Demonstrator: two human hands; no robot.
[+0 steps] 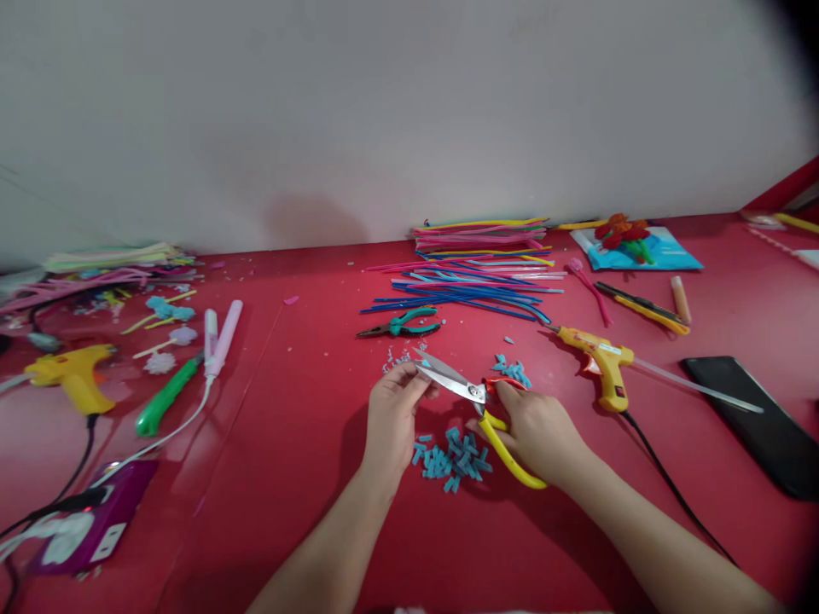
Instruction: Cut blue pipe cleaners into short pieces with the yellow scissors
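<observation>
My right hand (537,431) grips a pair of scissors (455,385) with one red and one yellow handle, blades parted and pointing left. Between the blade tips and my left hand (395,414) shows a small light-blue piece (424,364). The left thumb and fingers are pinched together on it. Below the scissors lies a pile of short blue cut pieces (453,460). A smaller heap of pointed blue pieces (512,370) rests beyond my right hand. Pale blue trimmings (397,355) are scattered just past my left fingertips.
Teal-handled pliers (403,324) lie beyond my hands, before rows of coloured pipe cleaners (473,281). To the right are a yellow glue gun (598,358), a black phone (752,422) and a cutter knife (643,309). Leftward are another glue gun (75,375), a green-handled tool (167,399) and a pink hair iron (223,341).
</observation>
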